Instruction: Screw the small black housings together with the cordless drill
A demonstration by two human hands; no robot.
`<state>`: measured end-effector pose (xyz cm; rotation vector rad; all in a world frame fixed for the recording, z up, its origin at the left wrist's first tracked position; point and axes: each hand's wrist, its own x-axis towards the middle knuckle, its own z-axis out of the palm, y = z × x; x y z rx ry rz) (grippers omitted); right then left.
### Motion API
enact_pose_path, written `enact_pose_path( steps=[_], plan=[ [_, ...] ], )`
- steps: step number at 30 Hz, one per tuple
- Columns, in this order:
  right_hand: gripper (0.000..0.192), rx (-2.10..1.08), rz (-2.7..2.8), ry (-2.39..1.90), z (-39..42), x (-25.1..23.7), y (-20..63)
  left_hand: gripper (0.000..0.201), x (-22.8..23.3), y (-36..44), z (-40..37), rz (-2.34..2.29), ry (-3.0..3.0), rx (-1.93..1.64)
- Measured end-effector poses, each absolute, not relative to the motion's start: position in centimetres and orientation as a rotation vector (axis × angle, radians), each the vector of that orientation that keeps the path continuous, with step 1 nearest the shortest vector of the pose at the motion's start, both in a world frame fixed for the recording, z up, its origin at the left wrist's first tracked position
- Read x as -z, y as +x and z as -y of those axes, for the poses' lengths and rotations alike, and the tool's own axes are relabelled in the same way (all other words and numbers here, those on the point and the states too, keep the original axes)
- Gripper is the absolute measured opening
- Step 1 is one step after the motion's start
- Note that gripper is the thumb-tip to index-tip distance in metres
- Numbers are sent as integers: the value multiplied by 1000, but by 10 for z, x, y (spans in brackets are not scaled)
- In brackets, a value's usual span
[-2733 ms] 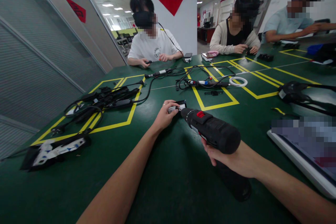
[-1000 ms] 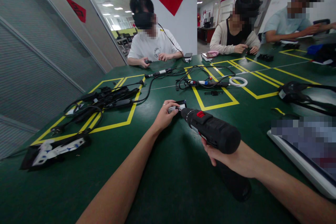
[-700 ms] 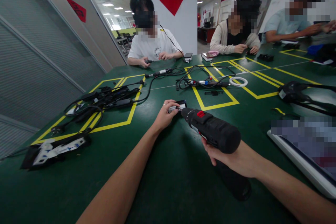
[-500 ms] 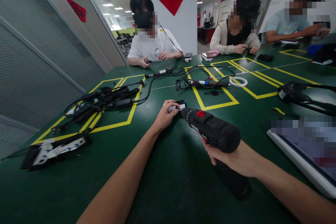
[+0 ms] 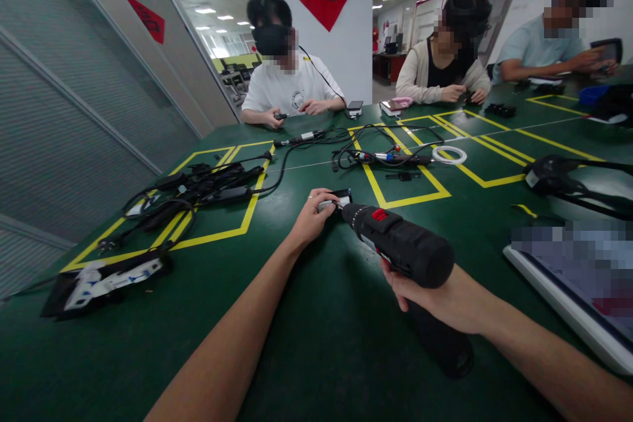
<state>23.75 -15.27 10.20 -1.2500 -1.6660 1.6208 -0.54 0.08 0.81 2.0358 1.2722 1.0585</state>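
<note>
The right hand (image 5: 438, 300) gripped the handle of a black cordless drill (image 5: 403, 247), its nose pointing away toward a small black-and-white part (image 5: 336, 200). The left hand (image 5: 310, 219) pinned that part to the green bench (image 5: 316, 343) — fingers curled over its near side, touching the drill's tip. Beyond the left hand lay tangled black cables (image 5: 198, 188); beyond the part, a white ring (image 5: 449, 154).

Bright, even ceiling-panel light, faint sheen on the green table (image 5: 316, 343), wide-angle bending at the edges.
</note>
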Motion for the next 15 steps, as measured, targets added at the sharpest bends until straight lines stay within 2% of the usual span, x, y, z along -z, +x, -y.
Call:
enact_pose_path(
  steps=[7, 12, 15],
  plan=[
    [11, -1625, 1679, -1196, 151, -97, 239, 22, -5, -7, -3, -1274, 2058, -1069],
    [23, -1651, 1642, -1204, 149, -100, 240, 23, -5, -8, -4, -1282, 2075, -1065],
    [17, -1685, 1612, -1196, 147, -105, 244, 23, -5, -8, -4, -1280, 2078, -1063]
  ],
)
